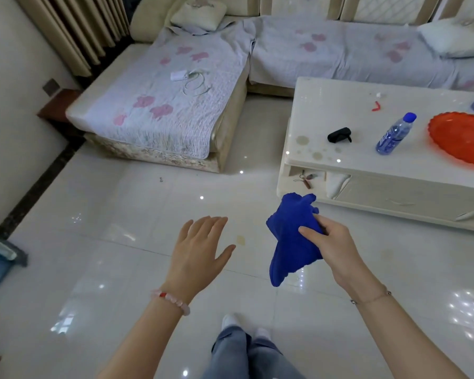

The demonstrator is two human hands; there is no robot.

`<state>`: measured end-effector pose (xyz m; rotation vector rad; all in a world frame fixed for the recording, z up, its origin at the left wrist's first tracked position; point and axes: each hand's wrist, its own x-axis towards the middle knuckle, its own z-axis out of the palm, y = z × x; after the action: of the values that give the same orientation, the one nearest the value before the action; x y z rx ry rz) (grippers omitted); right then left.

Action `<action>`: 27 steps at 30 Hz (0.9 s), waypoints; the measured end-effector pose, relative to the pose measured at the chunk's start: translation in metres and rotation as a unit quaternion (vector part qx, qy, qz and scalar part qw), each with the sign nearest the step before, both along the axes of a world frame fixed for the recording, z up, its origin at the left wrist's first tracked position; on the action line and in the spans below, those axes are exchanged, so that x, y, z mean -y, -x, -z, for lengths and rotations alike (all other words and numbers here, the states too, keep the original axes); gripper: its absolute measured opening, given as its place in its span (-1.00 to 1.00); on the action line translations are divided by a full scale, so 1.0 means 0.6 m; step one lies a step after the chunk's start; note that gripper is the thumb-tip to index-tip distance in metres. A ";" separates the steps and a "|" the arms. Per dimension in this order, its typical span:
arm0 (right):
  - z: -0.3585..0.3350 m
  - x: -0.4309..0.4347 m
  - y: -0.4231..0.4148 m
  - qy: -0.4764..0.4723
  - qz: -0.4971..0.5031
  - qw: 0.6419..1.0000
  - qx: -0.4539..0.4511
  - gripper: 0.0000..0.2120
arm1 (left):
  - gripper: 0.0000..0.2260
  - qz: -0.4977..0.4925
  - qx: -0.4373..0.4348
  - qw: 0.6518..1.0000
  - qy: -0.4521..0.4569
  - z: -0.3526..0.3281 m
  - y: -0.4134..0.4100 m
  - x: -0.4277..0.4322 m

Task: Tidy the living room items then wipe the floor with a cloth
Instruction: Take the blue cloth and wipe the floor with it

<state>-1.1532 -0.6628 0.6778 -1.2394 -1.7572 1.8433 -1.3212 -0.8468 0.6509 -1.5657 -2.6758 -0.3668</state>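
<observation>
Now the right hand [331, 242] grips the blue cloth [288, 242], bunched and hanging above the floor [121, 214] near the counter [340, 110]. The left hand [197, 247] is flat with straight fingers and holds nothing. To wipe well, it seems better to spread the cloth first, then crouch to the yellowish spot [240, 240] between both hands.

Bright, even light; glare spots on glossy floor [115, 242]; edges bowed
</observation>
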 end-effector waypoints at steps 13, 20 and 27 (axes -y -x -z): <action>0.056 -0.032 0.059 0.030 0.028 0.998 0.045 -0.90 | -0.52 0.026 0.029 0.998 0.047 0.064 0.075 -0.063; 0.176 -0.071 0.162 0.036 0.067 0.992 0.097 -0.94 | -0.51 0.069 0.070 0.993 0.072 0.183 0.223 -0.104; 0.477 -0.111 0.255 0.026 0.082 0.990 0.109 -0.93 | -0.51 0.083 0.096 0.986 0.106 0.507 0.312 -0.153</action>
<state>-1.3063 -0.5964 0.3916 -1.6073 -1.6636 1.7261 -1.5084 -0.7547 0.3470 -1.9133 -2.8139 -0.2555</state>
